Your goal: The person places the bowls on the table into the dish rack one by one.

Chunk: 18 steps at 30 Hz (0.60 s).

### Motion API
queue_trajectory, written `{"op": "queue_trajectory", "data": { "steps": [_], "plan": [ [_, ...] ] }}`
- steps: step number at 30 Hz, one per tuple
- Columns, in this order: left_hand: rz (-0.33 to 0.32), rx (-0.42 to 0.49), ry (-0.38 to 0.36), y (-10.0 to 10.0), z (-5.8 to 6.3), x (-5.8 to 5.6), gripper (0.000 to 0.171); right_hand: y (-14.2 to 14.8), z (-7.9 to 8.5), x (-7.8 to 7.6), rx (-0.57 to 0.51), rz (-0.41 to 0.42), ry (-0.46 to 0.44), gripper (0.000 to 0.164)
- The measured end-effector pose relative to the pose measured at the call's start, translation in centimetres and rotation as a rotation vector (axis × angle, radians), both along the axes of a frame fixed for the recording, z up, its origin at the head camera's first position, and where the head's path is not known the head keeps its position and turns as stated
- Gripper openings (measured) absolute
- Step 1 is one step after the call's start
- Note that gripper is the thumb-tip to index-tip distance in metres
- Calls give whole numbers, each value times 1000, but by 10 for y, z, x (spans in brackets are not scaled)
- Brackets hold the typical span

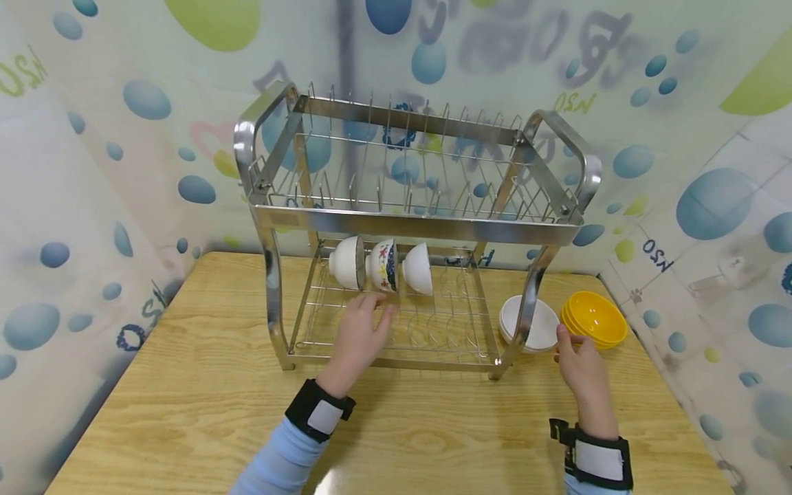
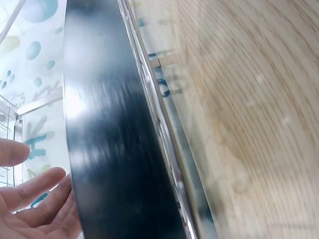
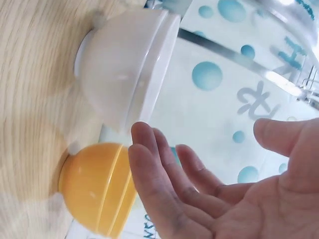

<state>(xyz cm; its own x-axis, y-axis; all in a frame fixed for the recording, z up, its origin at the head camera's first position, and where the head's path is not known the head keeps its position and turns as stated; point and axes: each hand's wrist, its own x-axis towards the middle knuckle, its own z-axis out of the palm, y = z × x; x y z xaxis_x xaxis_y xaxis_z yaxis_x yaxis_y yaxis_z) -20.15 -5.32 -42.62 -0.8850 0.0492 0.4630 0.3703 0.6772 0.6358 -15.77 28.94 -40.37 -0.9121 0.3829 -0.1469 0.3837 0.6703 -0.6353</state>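
On the lower shelf of the metal dish rack (image 1: 414,223), a white bowl (image 1: 348,263), a flower-patterned bowl (image 1: 381,266) and another white bowl (image 1: 418,269) stand on their sides in a row. Just in front of them is my left hand (image 1: 360,333), its thumb and fingers apart and nothing held. Right of the rack, nested white bowls (image 1: 537,328) and nested yellow bowls (image 1: 597,317) sit upright on the table. My right hand (image 1: 581,368) hovers at their near side; in the right wrist view its fingers are spread, holding nothing. Whether a fingertip touches a bowl, I cannot tell.
The rack's upper shelf (image 1: 402,206) of wire dividers overhangs the lower bowls. One rack leg (image 1: 529,306) stands partly before the white stack. A patterned wall covering (image 1: 495,62) rises behind the wooden table (image 1: 427,440).
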Motion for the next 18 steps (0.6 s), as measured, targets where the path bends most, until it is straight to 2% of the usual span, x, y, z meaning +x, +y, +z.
{"op": "queue_trajectory", "data": {
  "steps": [11, 18],
  "plan": [
    [33, 17, -12, -18, -4, -1, 26, 13, -5, 0, -27, -63, -23, 79],
    [80, 0, -34, -30, -5, 0, 24, 18, -8, -1, -35, -66, -63, 81]
  ]
}}
